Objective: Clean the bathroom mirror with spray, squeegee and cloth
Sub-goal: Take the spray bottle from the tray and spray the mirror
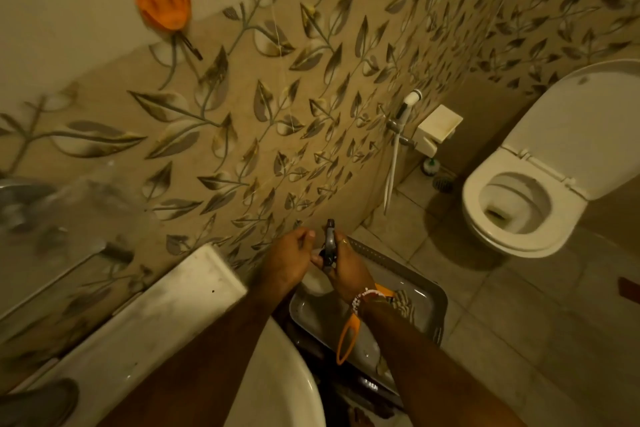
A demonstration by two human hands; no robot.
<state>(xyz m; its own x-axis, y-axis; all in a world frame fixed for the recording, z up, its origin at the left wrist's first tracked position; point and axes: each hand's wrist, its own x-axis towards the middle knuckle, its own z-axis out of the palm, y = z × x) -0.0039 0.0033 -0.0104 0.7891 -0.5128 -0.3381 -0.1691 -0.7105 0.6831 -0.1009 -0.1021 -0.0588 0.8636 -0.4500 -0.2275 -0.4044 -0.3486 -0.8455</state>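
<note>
Item: spray bottle [328, 246], dark trigger head with a pale body. Position: held above a grey tray [437, 308] that sits low beside the white sink [277, 374]. The right hand [346, 269] has its fingers wrapped closed around the bottle's neck; a beaded bracelet [363, 296] circles that wrist. The left hand [289, 258] is just beside the bottle, fingers curled and loosely closed at the head; whether they press the trigger or only steady it cannot be told.

Item: orange-handled tool [347, 340], probably the squeegee. Position: lying in the tray under the right forearm.

Item: striped cloth [405, 305]. Position: in the tray, next to the orange handle.

Item: mirror. Not identifiable in view; the blurred glassy area at left is unclear.

Surroundings: leaf-patterned wall tiles [277, 97], orange soap dish [163, 6] on the wall, open toilet [512, 208] at right.

Risks, judged: a loose grip could drop the bottle onto the tray. A squeeze here would wet the tiles, not the mirror. The forearm could knock the handle.
</note>
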